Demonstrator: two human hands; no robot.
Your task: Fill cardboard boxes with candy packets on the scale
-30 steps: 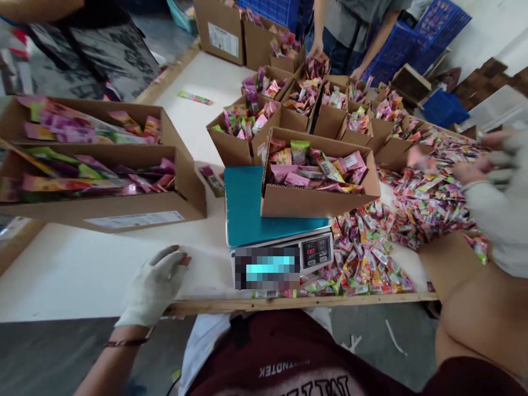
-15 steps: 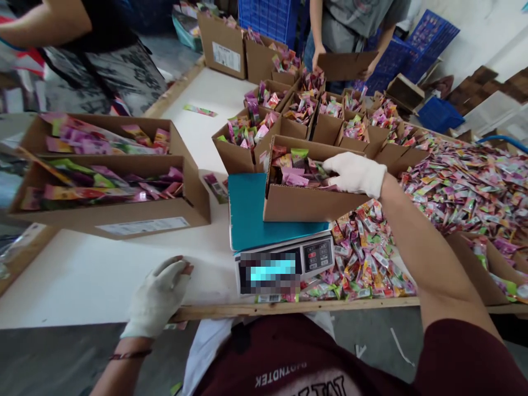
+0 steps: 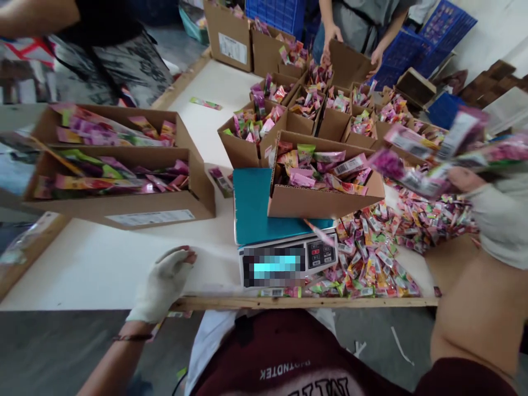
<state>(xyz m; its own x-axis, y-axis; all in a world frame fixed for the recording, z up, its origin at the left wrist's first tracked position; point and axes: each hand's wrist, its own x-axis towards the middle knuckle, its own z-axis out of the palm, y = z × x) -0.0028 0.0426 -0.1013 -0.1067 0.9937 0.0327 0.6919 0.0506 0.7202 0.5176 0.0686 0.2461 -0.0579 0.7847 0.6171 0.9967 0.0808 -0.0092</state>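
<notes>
My gloved left hand (image 3: 163, 285) rests flat on the white table (image 3: 103, 264) near its front edge, holding nothing. My gloved right hand (image 3: 490, 212) is raised at the far right, gripping a blurred bunch of candy packets (image 3: 429, 157). One packet (image 3: 319, 234) falls in front of the scale. A cardboard box (image 3: 324, 201) filled with packets stands on the teal platform of a weighing scale (image 3: 256, 206). A heap of loose packets (image 3: 371, 258) covers the table to the right of the scale.
Two long boxes (image 3: 124, 206) of packets lie at the left. Several small filled boxes (image 3: 305, 107) stand behind the scale. A person across the table holds a cardboard piece (image 3: 348, 63); another person stands at the far left. Blue crates (image 3: 445, 25) sit behind.
My right hand has left the box on the scale and swung out to the right, now lifted with a bunch of packets. My left hand has stayed put.
</notes>
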